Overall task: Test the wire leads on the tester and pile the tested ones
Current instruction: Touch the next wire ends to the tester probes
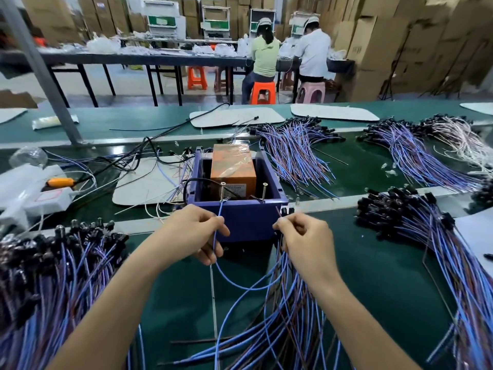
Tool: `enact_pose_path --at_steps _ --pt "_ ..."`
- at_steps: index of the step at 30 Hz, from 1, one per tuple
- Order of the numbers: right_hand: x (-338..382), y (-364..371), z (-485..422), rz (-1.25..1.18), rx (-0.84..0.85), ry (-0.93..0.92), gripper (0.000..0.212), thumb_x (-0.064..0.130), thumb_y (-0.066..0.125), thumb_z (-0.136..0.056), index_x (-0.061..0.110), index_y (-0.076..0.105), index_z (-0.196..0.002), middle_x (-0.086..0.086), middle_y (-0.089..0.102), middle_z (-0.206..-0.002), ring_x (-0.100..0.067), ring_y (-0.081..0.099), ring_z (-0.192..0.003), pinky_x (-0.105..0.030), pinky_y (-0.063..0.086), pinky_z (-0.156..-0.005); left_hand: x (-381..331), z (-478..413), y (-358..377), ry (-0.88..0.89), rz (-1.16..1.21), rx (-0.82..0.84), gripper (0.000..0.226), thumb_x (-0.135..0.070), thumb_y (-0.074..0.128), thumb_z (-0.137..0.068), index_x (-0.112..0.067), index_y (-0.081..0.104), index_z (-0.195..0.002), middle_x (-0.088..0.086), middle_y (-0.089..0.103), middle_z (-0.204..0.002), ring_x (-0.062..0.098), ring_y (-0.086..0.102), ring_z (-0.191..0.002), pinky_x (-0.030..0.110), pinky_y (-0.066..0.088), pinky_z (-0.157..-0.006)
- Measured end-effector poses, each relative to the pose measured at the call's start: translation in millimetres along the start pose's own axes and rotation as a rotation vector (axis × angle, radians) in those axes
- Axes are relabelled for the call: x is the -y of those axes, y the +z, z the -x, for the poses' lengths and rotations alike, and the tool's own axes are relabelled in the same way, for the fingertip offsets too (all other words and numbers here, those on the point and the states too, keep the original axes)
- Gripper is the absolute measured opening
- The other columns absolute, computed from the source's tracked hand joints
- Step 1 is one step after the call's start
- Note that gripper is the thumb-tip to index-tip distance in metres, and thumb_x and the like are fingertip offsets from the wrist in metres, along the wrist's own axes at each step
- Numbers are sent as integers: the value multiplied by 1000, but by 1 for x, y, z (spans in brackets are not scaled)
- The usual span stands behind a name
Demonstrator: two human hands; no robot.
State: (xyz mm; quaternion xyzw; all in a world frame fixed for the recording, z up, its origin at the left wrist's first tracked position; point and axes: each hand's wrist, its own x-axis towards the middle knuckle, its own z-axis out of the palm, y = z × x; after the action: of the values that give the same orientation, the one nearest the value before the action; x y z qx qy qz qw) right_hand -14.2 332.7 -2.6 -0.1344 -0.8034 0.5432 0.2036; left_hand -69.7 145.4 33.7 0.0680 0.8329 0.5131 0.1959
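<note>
Pinching blue lead [217, 252] onto tester [248, 222] screw [222, 192], left hand [197, 231] | gripping bundle [284, 287], right hand [304, 236] | seemingly midway, heaps [416, 225] remaining

A: L hand [198, 231]?
B: Pinches thin blue wire lead [232, 283], tip up at L upright metal screw [222, 193] of dark-blue plastic box tester [240, 222].
A: R hand [301, 236]?
B: Pinches black-capped lead ends [284, 210] by box's front R corner. Bundle of blue & brown leads [282, 321] trails below it on green belt [173, 303].
A: Inside box?
B: Orange block in clear film [232, 166]. Big dark-capped lead pile [53, 276] far L.
</note>
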Motion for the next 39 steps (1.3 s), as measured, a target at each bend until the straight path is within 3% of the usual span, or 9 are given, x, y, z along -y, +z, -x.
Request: enact_pose_path --at_steps 4,15,21,26,33,36,39 --pt "2 17 3 -15 -40 -34 21 22 61 -89 21 69 -70 13 52 -44 -7 43 -47 -24 37 -53 -1 1 2 14 20 -16 31 -17 43 -101 -3 67 -89 17 65 -58 18 57 -41 21 46 -39" --pt "-1 40 -2 -39 -68 4 22 25 54 -95 21 69 -80 7 50 -49 -6 42 -47 -22 34 -48 4 -4 5 -8 18 -27 33 -17 42 -102 -3 67 -86 15 65 -56 19 57 -41 21 45 -40" --pt "-1 42 0 -60 -89 31 22 28 52 -96 28 66 -80 6 60 -65 -24 57 -81 -31 42 -65 7 -8 5 -15 31 -23 34 -18 42 -101 -1 67 -85 16 66 -57 19 57 -41 22 46 -40" --pt "-2 42 0 -68 -104 15 20 27 54 -96 28 66 -80 9 60 -64 -5 54 -63 -11 39 -53 8 -9 6 -12 41 -25 34 -18 42 -101 -1 67 -84 16 66 -56 19 57 -41 22 46 -40" --pt "-4 45 0 -120 -82 16 21 27 54 -96 26 66 -79 8 57 -59 -7 49 -56 -12 37 -50 9 -9 4 -8 46 -17 36 -17 41 -101 0 67 -83 16 65 -56 18 55 -40 22 44 -39" --pt "-4 45 2 -154 -11 41 36 34 51 -97 22 71 -70 9 53 -48 -6 47 -50 -23 37 -56 8 -6 -2 25 -123 110 33 -11 40 -97 -6 70 -86 12 70 -65 15 49 -40 18 37 -40" --pt "-3 40 5 -194 115 76 58 45 45 -98 20 72 -53 5 60 -47 -3 51 -46 -28 40 -60 5 4 -16 50 -318 458 38 -5 40 -86 -18 76 -94 1 75 -85 12 44 -50 19 30 -44"
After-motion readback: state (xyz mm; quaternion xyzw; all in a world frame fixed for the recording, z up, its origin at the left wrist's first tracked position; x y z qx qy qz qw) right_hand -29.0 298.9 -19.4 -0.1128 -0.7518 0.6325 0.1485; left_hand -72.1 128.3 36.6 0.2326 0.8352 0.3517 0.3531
